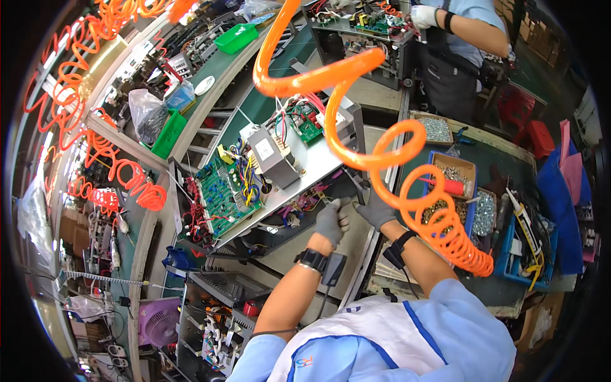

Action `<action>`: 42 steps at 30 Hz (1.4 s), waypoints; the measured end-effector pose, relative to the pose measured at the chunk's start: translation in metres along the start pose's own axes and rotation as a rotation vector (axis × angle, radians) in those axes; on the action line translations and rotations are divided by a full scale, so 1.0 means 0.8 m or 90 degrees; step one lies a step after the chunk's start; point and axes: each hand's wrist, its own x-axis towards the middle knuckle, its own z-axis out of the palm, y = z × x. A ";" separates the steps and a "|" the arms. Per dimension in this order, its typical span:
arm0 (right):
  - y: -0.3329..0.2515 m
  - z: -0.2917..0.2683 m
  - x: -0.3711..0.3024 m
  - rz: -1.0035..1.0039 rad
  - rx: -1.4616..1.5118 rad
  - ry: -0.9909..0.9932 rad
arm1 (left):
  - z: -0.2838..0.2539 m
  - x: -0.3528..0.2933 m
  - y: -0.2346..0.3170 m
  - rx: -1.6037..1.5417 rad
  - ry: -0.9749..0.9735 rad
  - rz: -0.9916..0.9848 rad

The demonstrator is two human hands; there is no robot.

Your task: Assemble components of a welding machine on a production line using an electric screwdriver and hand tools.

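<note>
In front of me an open metal chassis [299, 188] lies tilted across the bench. It carries a green circuit board [229, 194], a grey boxy transformer [272, 156] and bundles of coloured wires. My left hand [331, 224], in a grey glove, is by its near lower edge with the fingers curled. Whatever they may hold is hidden. Just right of it, my right hand [378, 210], also gloved, reaches to the chassis's near right corner. Its fingertips blend into dark parts there, so their grip is unclear. Purple wires [299, 205] show beneath the metal plate.
An orange coiled air hose [439, 210] hangs across the view above my right arm. At right are a screw bin [487, 210] and a blue tool tray [525, 254]. Another chassis [216, 325] stands lower left beside a purple fan [159, 321]. A co-worker's gloved hand [424, 17] is at the top.
</note>
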 end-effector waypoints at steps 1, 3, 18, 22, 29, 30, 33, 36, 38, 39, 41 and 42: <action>0.000 0.000 0.004 0.022 -0.009 -0.037 | 0.009 0.020 -0.005 -0.015 -0.059 0.025; 0.000 0.000 0.008 0.007 -0.019 -0.034 | 0.013 0.057 -0.003 0.004 -0.159 0.011; -0.003 -0.004 0.025 -0.011 -0.043 -0.060 | 0.029 0.091 0.002 0.023 -0.137 0.248; -0.001 -0.003 0.027 -0.040 0.016 -0.022 | 0.036 0.059 0.020 -0.108 -0.168 -0.052; -0.062 -0.048 -0.014 -0.154 0.158 -0.071 | 0.008 -0.066 0.034 0.193 -0.147 0.255; -0.082 -0.058 -0.018 -0.227 0.197 -0.062 | -0.008 -0.093 0.042 0.254 -0.156 0.302; -0.150 -0.091 -0.020 -0.440 0.100 -0.078 | -0.066 -0.185 0.063 0.287 -0.136 0.453; -0.224 -0.100 -0.026 -0.551 0.034 -0.032 | -0.121 -0.278 0.093 0.394 0.217 0.564; -0.268 -0.094 -0.026 -0.584 0.029 -0.034 | -0.144 -0.326 0.126 0.619 0.432 0.846; -0.286 -0.090 -0.027 -0.605 0.005 -0.025 | -0.150 -0.344 0.144 0.619 0.473 0.822; -0.317 -0.078 -0.028 -0.604 0.025 -0.050 | -0.161 -0.378 0.187 0.965 0.627 0.720; -0.329 -0.071 -0.030 -0.575 0.012 -0.081 | -0.160 -0.385 0.209 1.053 0.582 0.698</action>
